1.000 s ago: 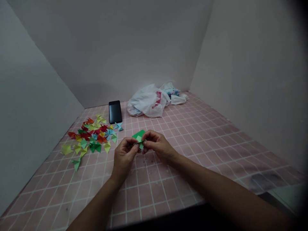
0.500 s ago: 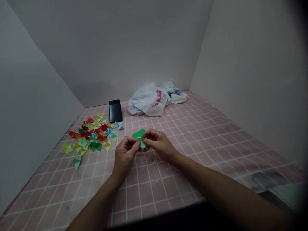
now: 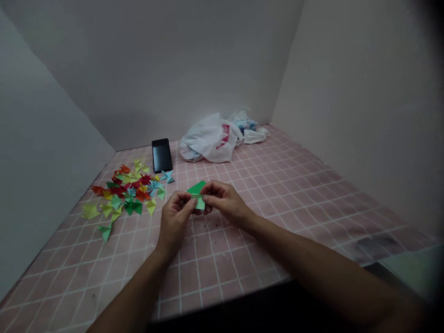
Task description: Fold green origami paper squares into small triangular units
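Observation:
A small light green piece of folded paper (image 3: 199, 202) is pinched between my two hands above the table. My left hand (image 3: 176, 212) closes on its left side, the thumb lying on the front. On the right side, my right hand (image 3: 224, 201) grips it between thumb and fingers. Just behind the fingers lies a darker green sheet of paper (image 3: 196, 187), partly hidden by the hands. Left of my left hand, several folded paper pieces (image 3: 129, 205) in red, orange, yellow, green and blue are spread in a loose pile.
A black phone (image 3: 162, 156) lies behind the paper pile. White plastic bags (image 3: 211, 138) rest against the back wall. The pink checked tablecloth (image 3: 277, 185) covers the table, with pale walls at left, back and right.
The light green paper now shows a broader, flatter face between my fingers. Both hands keep their hold. The whole view has shifted slightly.

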`<move>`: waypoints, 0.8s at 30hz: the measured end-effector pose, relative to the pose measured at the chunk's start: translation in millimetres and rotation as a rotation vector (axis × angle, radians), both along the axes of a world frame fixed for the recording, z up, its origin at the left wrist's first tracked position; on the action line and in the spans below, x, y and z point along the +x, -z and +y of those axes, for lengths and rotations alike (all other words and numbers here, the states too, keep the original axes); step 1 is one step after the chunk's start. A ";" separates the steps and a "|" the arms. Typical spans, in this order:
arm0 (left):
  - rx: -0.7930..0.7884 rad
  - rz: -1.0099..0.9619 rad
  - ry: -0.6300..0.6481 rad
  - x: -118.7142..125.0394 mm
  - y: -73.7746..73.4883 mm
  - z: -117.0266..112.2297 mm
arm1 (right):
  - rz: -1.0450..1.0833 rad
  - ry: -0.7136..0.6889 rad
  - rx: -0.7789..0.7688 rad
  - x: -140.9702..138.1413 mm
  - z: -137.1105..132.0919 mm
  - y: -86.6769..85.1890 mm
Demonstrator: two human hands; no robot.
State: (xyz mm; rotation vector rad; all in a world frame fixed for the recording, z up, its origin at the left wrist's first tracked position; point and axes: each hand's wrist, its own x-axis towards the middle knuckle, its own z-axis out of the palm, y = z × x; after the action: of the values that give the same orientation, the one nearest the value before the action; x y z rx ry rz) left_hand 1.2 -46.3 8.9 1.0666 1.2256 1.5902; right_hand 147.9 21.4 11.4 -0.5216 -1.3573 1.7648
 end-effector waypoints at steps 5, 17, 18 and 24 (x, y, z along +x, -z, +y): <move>0.019 -0.022 0.023 2.5 -3.0 -1.2 | -0.018 -0.006 0.010 -0.3 -0.6 -0.7; 0.033 -0.039 0.055 3.2 -2.2 -2.1 | 0.041 -0.029 -0.013 0.1 -2.3 -1.1; 0.028 -0.047 0.060 2.9 -1.9 -2.3 | 0.054 -0.033 -0.016 0.0 -2.2 -0.9; 0.043 -0.086 0.075 2.6 -3.1 -3.5 | 0.084 -0.041 -0.037 -0.8 -2.3 0.7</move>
State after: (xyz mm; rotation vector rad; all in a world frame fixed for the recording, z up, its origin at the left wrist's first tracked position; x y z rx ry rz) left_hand 3.7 -49.8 12.0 1.0484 1.0870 1.5942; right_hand 147.1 19.1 10.6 -0.4375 -1.2871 1.8273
